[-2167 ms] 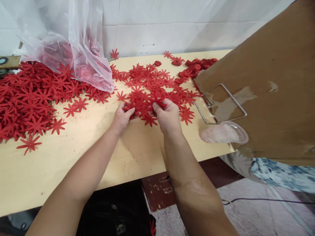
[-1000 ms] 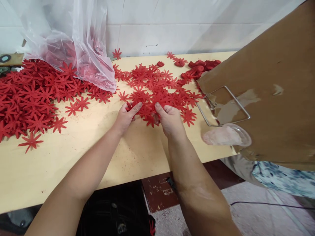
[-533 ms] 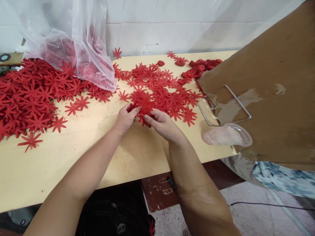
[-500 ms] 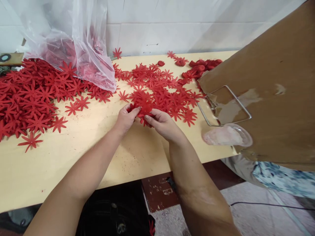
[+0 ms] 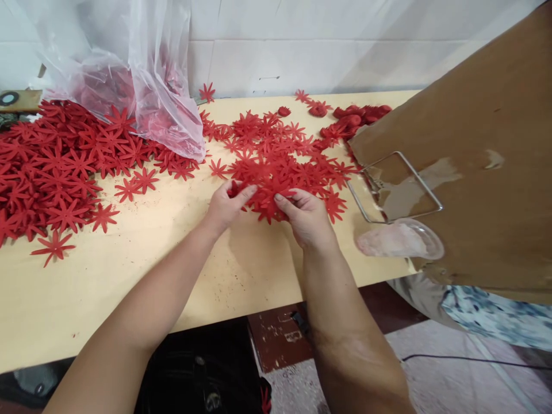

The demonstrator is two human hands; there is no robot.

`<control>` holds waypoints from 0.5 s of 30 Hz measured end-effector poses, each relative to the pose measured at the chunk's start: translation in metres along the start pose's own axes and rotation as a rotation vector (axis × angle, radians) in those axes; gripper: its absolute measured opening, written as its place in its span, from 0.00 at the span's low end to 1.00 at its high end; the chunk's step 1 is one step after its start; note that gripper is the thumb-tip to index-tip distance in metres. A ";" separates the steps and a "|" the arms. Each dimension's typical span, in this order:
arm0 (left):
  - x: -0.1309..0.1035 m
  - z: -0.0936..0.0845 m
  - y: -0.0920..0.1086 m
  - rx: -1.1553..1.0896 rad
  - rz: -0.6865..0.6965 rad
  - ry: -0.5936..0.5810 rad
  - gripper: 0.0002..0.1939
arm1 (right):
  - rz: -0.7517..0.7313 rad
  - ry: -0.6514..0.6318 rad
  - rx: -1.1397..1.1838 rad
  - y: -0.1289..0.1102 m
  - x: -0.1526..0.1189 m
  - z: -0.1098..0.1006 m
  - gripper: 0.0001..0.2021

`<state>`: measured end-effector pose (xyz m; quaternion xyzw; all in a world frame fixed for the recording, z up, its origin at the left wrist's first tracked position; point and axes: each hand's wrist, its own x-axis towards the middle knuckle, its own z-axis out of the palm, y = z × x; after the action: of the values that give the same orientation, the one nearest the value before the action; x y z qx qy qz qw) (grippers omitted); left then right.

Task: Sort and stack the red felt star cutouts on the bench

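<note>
Both hands are over the table's middle, at the near edge of a loose spread of red star-shaped flower pieces (image 5: 276,164). My right hand (image 5: 308,218) pinches a red flower piece (image 5: 271,208) between thumb and fingers, its narrow petals pointing outward. To the left, my left hand (image 5: 228,204) is closed, thumb against fingers, with red petals showing behind the thumb. How many pieces it holds is hidden. A larger heap of the same red flower pieces (image 5: 64,167) lies further left.
A clear plastic bag (image 5: 168,115) with red pieces stands on the left heap. Rolled red pieces (image 5: 356,118) lie at the back right. A brown cardboard sheet (image 5: 474,144), a bent metal wire frame (image 5: 420,181) and a clear plastic dish (image 5: 401,238) are on the right. Someone's patterned clothing (image 5: 495,316) shows below.
My hands have drawn apart. The right hand has shifted right with a flower piece, while the left has moved only slightly.
</note>
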<state>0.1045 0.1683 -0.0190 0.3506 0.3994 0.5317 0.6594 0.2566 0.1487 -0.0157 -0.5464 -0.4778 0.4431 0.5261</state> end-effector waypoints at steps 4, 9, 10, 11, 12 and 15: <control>-0.007 0.006 -0.004 0.077 0.006 -0.141 0.17 | 0.017 -0.065 -0.078 -0.007 -0.005 0.008 0.25; -0.004 0.001 -0.007 0.081 0.034 -0.126 0.10 | 0.007 -0.139 -0.102 -0.011 -0.009 0.014 0.26; -0.003 0.000 -0.007 0.067 0.046 -0.099 0.07 | 0.004 -0.138 -0.093 -0.010 -0.008 0.012 0.26; -0.001 -0.001 -0.007 0.047 0.047 -0.073 0.05 | 0.002 -0.125 -0.081 -0.008 -0.006 0.008 0.26; 0.000 -0.002 -0.006 0.026 0.042 -0.045 0.04 | 0.001 -0.096 -0.067 -0.005 -0.003 0.004 0.26; 0.001 -0.002 -0.002 -0.006 0.010 0.011 0.02 | -0.021 0.055 -0.075 0.004 0.011 -0.014 0.24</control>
<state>0.1036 0.1686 -0.0220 0.3474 0.3997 0.5382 0.6556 0.2718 0.1575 -0.0186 -0.5727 -0.4851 0.4040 0.5229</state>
